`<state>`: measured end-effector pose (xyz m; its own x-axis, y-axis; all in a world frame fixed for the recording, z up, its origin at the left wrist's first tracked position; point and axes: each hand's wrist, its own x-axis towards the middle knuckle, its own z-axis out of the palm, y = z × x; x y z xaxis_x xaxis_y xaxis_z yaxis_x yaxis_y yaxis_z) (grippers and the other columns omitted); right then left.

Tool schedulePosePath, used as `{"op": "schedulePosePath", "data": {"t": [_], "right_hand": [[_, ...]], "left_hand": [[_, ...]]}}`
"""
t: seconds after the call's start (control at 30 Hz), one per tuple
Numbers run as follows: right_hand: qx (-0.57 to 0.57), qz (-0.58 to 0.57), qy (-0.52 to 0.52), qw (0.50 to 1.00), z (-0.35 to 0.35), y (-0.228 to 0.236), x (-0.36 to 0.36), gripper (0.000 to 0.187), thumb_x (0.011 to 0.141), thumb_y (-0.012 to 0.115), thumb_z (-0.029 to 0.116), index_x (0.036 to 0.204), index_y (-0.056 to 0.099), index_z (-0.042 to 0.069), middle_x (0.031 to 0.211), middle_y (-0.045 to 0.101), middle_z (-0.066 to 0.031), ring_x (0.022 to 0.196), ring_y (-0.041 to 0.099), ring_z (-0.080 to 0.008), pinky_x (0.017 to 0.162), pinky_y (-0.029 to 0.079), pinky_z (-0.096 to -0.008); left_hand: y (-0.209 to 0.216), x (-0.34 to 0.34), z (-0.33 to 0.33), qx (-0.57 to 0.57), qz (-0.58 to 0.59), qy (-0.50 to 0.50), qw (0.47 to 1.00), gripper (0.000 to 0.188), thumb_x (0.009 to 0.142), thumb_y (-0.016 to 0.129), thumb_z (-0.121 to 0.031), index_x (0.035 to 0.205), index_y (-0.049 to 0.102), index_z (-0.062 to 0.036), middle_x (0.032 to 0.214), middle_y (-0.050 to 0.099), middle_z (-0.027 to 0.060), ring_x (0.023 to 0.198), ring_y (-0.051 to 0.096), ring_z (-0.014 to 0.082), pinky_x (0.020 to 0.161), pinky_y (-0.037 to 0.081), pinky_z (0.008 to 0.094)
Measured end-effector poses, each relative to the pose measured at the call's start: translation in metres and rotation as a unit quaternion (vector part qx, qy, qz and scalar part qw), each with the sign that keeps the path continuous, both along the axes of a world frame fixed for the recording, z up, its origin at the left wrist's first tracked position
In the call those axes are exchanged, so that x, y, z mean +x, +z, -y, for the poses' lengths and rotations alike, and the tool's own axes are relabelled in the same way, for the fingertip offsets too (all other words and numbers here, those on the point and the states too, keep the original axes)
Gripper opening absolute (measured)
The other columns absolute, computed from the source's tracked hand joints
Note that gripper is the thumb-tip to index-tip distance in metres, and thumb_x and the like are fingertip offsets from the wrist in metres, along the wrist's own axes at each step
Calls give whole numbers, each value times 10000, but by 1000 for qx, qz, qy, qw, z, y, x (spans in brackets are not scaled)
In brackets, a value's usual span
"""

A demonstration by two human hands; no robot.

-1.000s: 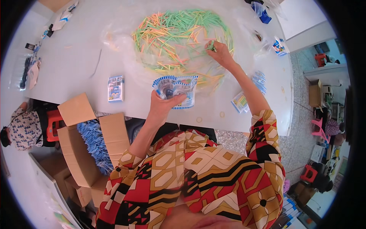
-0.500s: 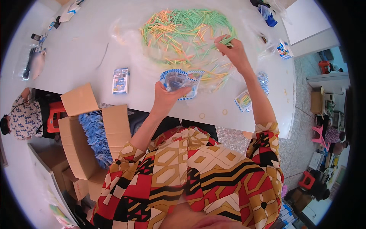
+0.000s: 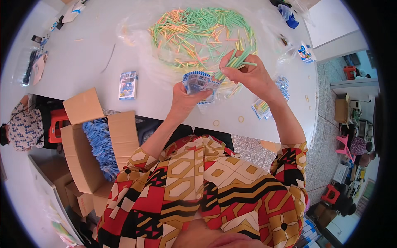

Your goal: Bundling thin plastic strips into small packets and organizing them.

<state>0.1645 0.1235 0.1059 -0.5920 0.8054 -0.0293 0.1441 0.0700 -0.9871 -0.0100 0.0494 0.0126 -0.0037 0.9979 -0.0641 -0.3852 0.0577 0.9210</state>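
Observation:
My left hand (image 3: 184,100) is closed on a small blue-and-white plastic packet (image 3: 201,81), its thumb across the front and the mouth spread toward the far side. Between the fingers of my right hand (image 3: 253,76) is a bunch of thin green and yellow sticks (image 3: 238,62). The bunch's lower ends sit right at the packet's mouth; whether any are inside I cannot tell. Beyond both hands, a wide heap of loose green, yellow and orange sticks (image 3: 198,31) lies on clear plastic sheeting (image 3: 140,53).
A blue-and-white packet (image 3: 128,85) lies at left on the white table (image 3: 93,58). More packets (image 3: 261,108) lie by my right forearm, near rubber bands (image 3: 241,119). An open cardboard box (image 3: 82,153) holding blue packets (image 3: 100,144) stands at lower left. Another person (image 3: 27,127) sits at far left.
My right hand has come from the stick heap back toward me, carrying a bunch of sticks to the packet's mouth. My left hand keeps its hold on the packet, shifted slightly.

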Motion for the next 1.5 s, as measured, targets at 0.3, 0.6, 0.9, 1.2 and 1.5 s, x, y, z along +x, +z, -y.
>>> {"op": "schedulePosePath", "data": {"t": [0.3,0.6,0.9,1.2,1.5], "right_hand": [[56,78,16,995,6,6,-8,96,824,595,108,872,567,29,774,527,35,672,442,-34,602,385,-196],[91,99,8,991,1,9,-8,233,910,468,212,988,590,29,830,567,10,689,466,-55,606,399,-202],[174,90,-8,981,-13,6,-1,447,947,292,337,1055,601,32,1113,559,-100,1069,469,-188,915,330,-312],[133,66,69,987,-14,18,-3,507,954,232,340,1032,618,21,1184,540,-99,1141,445,-209,1007,264,-353],[107,41,45,992,-7,1,-4,372,944,345,275,1190,508,49,1141,530,-74,1066,485,-174,931,354,-312]], "left_hand": [[-3,1,-4,-8,-29,-6,1000,220,709,702,-42,906,608,-7,828,627,18,706,560,62,634,461,209],[0,2,-6,-7,-45,5,999,215,711,700,-60,895,607,1,809,625,22,694,563,65,633,461,212],[0,4,-10,-6,-14,1,1000,223,712,710,-60,901,611,5,822,632,32,711,575,75,653,466,215],[-6,2,-10,-6,-17,-2,1000,237,708,714,-60,904,605,17,825,634,37,715,581,78,656,472,216],[3,0,-8,-8,31,-1,999,297,692,724,-45,955,593,-6,848,630,28,746,579,79,687,476,228]]}}
